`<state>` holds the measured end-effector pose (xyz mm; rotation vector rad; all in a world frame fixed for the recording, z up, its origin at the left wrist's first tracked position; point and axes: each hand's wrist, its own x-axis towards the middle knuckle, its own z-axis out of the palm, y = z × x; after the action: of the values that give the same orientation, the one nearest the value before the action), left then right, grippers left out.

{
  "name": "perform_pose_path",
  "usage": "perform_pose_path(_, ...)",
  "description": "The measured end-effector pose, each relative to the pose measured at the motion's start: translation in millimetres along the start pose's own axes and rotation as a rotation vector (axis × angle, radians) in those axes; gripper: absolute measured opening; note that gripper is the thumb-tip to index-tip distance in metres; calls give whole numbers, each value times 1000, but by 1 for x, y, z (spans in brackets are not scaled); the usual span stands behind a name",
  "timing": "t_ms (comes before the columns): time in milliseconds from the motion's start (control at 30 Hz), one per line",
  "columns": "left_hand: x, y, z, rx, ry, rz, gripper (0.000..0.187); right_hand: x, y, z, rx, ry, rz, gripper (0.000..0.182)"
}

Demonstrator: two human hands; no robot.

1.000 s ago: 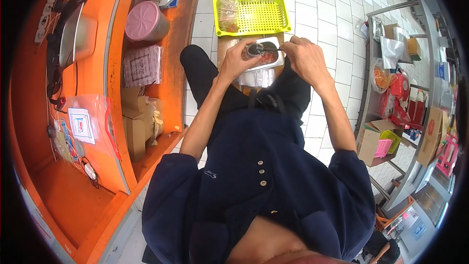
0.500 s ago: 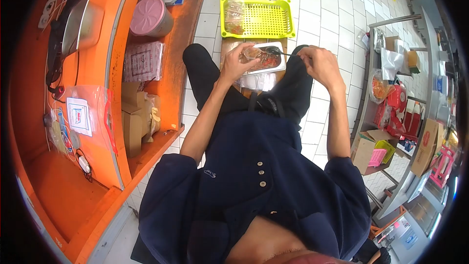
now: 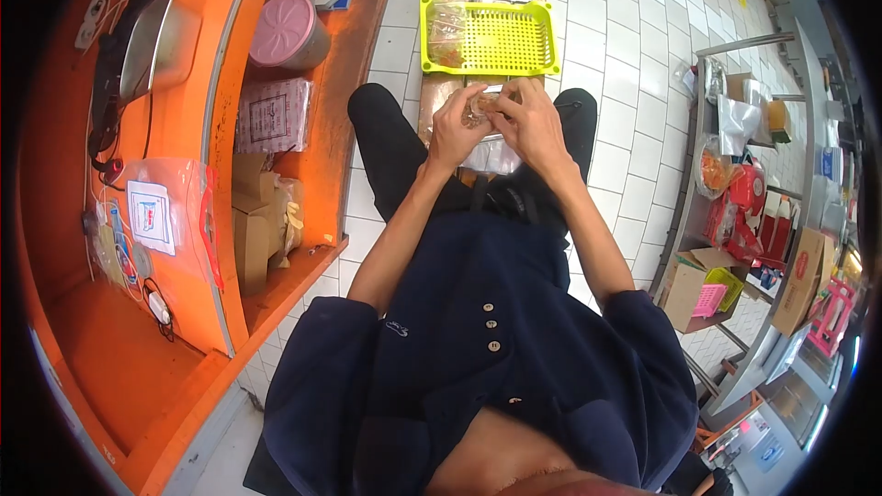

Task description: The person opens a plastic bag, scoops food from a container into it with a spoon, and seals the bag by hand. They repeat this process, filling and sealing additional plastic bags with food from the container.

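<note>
Seated beside an orange cabinet [image 3: 184, 312], facing a yellow-green basket [image 3: 491, 71] (with a clear packet [image 3: 447, 32] in its left end), above a partly hidden metal tray [image 3: 494, 88], with left hand [image 3: 455, 131] and right hand [image 3: 533, 127] together, pinching a small clear bag [image 3: 480, 109].
</note>
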<state>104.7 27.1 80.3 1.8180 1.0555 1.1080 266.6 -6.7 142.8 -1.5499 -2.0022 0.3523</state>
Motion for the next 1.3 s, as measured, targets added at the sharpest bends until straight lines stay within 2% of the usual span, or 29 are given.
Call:
perform_pose_path(67, -1, 2, 0, 19, 21, 11, 53, -1, 2, -1, -21, 24, -19, 21)
perform_pose_path(133, -2, 10, -1, -205, -33, -254, 52, -3, 3, -3, 41, 107, 41, 16)
perform_pose_path(167, -5, 5, 0, -206, -32, -256, 52, -4, 6, -3, 42, 105, 40, 16)
perform_pose_path(233, -8, -7, 5, -657, -14, -414, 43, -6, 15, -1, 262, 107, 90, 12)
perform_pose_path(267, -7, -4, 3, -658, -15, -415, 43, -8, 19, -1, 261, 107, 92, 12)
perform_pose_path(333, -6, 0, -3, -548, -25, -410, 30, -11, 26, 1, 365, 52, 187, 12)
perform_pose_path(467, -2, -4, -2, -554, 14, -370, 18, -10, 22, -1, 509, 72, 301, 14)
perform_pose_path(533, 0, -6, -5, -316, 43, -261, 12, -8, 25, -1, 524, 122, 333, 20)
perform_pose_path(567, 2, -2, -8, -315, 42, -261, 12, -7, 24, -4, 524, 123, 334, 20)
perform_pose_path(633, 6, 6, -15, -89, 38, -154, 11, -3, 23, -12, 491, -2, 345, 20)
perform_pose_path(667, 8, 7, -16, -89, 34, -154, 11, -3, 25, -13, 491, 0, 347, 20)
perform_pose_path(733, 12, 11, -19, -69, 36, -10, 12, -1, 28, -14, 398, -60, 248, 17)
perform_pose_path(967, 12, 15, -22, -42, 17, -19, 11, 6, 20, -24, 338, -100, 208, 13)
perform_pose_path(1033, 9, 15, -21, -120, 22, -107, 12, 6, 18, -24, 361, -89, 222, 12)
perform_pose_path(1133, 8, 15, -21, -118, 20, -73, 13, 6, 10, -28, 397, -125, 257, 12)
perform_pose_path(1300, 8, 20, -24, -188, 61, -112, 13, 2, 11, -24, 325, -71, 189, 13)
